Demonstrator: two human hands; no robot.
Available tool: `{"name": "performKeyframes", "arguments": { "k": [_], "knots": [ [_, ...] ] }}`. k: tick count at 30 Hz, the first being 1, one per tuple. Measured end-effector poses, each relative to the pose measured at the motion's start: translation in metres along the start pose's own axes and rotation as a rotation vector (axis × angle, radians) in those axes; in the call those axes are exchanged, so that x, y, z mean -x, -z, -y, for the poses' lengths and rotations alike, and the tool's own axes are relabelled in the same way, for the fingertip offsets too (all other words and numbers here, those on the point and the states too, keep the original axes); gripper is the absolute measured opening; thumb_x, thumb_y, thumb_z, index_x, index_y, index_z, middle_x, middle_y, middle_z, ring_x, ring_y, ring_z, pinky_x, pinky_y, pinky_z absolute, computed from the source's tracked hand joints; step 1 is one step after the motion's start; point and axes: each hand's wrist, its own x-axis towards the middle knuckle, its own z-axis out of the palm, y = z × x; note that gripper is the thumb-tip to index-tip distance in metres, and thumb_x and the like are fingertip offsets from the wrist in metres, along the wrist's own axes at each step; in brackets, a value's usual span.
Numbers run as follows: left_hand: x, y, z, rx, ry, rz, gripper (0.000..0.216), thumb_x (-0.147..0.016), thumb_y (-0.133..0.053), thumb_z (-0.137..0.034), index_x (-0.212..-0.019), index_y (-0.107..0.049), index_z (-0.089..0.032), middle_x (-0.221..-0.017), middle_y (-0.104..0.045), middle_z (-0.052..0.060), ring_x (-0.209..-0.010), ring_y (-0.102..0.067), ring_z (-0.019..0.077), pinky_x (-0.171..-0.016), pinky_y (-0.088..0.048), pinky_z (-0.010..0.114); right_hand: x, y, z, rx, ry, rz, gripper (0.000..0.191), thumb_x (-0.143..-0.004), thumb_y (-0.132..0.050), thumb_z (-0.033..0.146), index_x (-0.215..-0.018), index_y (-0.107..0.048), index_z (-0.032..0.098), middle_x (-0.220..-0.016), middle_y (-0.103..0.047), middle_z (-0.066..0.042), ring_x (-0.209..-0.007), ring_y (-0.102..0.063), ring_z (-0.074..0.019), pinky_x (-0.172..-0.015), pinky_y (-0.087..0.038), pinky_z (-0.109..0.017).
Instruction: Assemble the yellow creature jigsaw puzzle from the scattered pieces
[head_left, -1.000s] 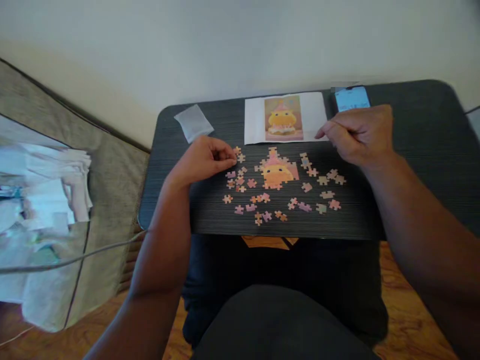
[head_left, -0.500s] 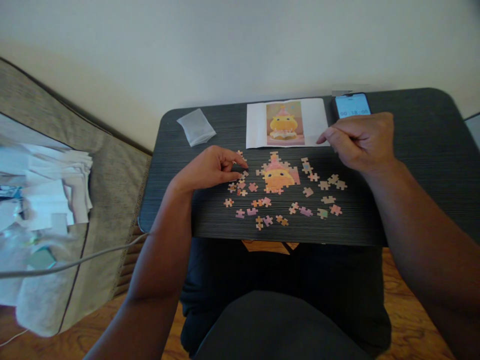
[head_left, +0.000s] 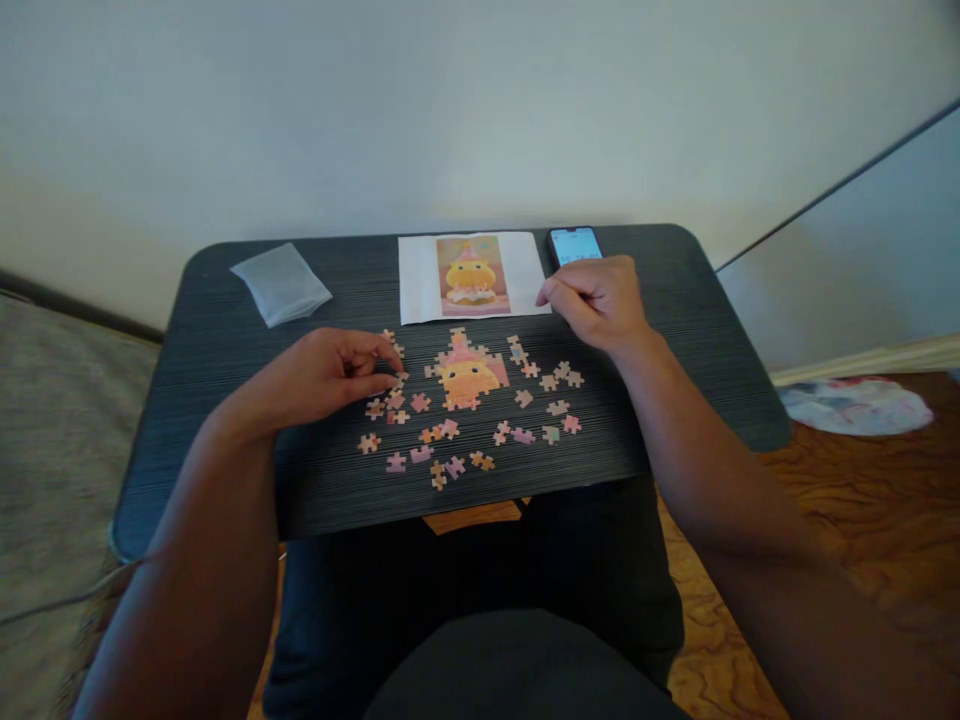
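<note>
Dark-grained table (head_left: 187, 370), and near its middle sits a partly built puzzle (head_left: 469, 378) with a yellow face and pink hat. Loose pieces (head_left: 421, 453) lie about it, several toward the near edge. The left hand (head_left: 330, 372) has thumb and forefinger at a small piece (head_left: 402, 379); whether they pinch it, I cannot tell. By the far edge, the right hand (head_left: 600, 300), fingers curled together, is beside a printed sheet (head_left: 472, 277) and a phone (head_left: 576, 242). Near the far left corner lies a translucent pouch (head_left: 281, 285).
</note>
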Motion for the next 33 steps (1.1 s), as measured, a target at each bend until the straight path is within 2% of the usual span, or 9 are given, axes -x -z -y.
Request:
{"name": "performKeyframes", "arguments": {
  "k": [7, 14, 21, 26, 30, 33],
  "knots": [
    [-0.0011, -0.0008, -0.0002, -0.013, 0.006, -0.023, 0.03, -0.099, -0.076, -0.052, -0.111, -0.077, -0.024, -0.057, -0.051, -0.008, -0.053, -0.05, 0.012, -0.058, -0.041, 0.027, -0.0037, 0.0007, 0.0048, -0.02, -0.014, 0.143, 0.041, -0.106, -0.057, 0.043, -0.071, -0.067, 0.026, -0.057, -0.05, 0.004, -0.059, -0.05, -0.0159, -0.075, -0.046, -0.036],
    [-0.0014, -0.0007, 0.0039, -0.036, 0.023, -0.032, 0.032, -0.099, -0.076, -0.051, -0.113, -0.076, -0.023, -0.059, -0.055, -0.009, -0.054, -0.052, 0.0109, -0.062, -0.042, 0.027, -0.0042, 0.0003, 0.004, -0.02, -0.064, 0.135, 0.043, -0.105, -0.056, 0.049, -0.07, -0.065, 0.027, -0.057, -0.048, 0.004, -0.06, -0.05, -0.0166, -0.076, -0.047, -0.037],
    [-0.003, -0.0016, 0.0076, -0.021, 0.026, -0.045, 0.029, -0.099, -0.077, -0.052, -0.109, -0.075, -0.026, -0.058, -0.055, -0.007, -0.057, -0.055, 0.0141, -0.064, -0.044, 0.029, -0.0049, -0.0034, 0.0047, -0.048, -0.076, 0.135, 0.046, -0.105, -0.056, 0.054, -0.069, -0.066, 0.028, -0.057, -0.05, 0.002, -0.06, -0.052, -0.0185, -0.075, -0.048, -0.04],
    [-0.003, -0.002, 0.0041, 0.006, 0.052, -0.052, 0.027, -0.098, -0.076, -0.049, -0.104, -0.075, -0.023, -0.059, -0.058, -0.006, -0.056, -0.055, 0.0133, -0.061, -0.044, 0.027, -0.0039, -0.0042, 0.0025, -0.037, -0.07, 0.103, 0.045, -0.104, -0.058, 0.054, -0.069, -0.067, 0.028, -0.057, -0.051, 0.003, -0.059, -0.051, -0.0171, -0.07, -0.044, -0.037],
    [-0.0032, -0.0024, 0.0014, 0.005, 0.05, -0.062, 0.027, -0.099, -0.075, -0.049, -0.1, -0.075, -0.022, -0.059, -0.055, -0.006, -0.055, -0.052, 0.0122, -0.058, -0.042, 0.026, -0.0016, -0.0025, -0.0009, -0.034, -0.052, 0.017, 0.047, -0.108, -0.054, 0.048, -0.07, -0.07, 0.026, -0.059, -0.056, 0.003, -0.057, -0.054, -0.015, -0.062, -0.036, -0.035],
    [-0.0041, -0.003, 0.0014, -0.006, 0.055, -0.077, 0.029, -0.099, -0.075, -0.05, -0.1, -0.075, -0.021, -0.059, -0.058, -0.006, -0.055, -0.053, 0.012, -0.058, -0.042, 0.026, -0.0006, -0.0017, -0.0025, -0.039, -0.041, -0.028, 0.049, -0.109, -0.053, 0.051, -0.072, -0.072, 0.025, -0.057, -0.054, 0.004, -0.056, -0.053, -0.0141, -0.061, -0.033, -0.034]
  ]
}}
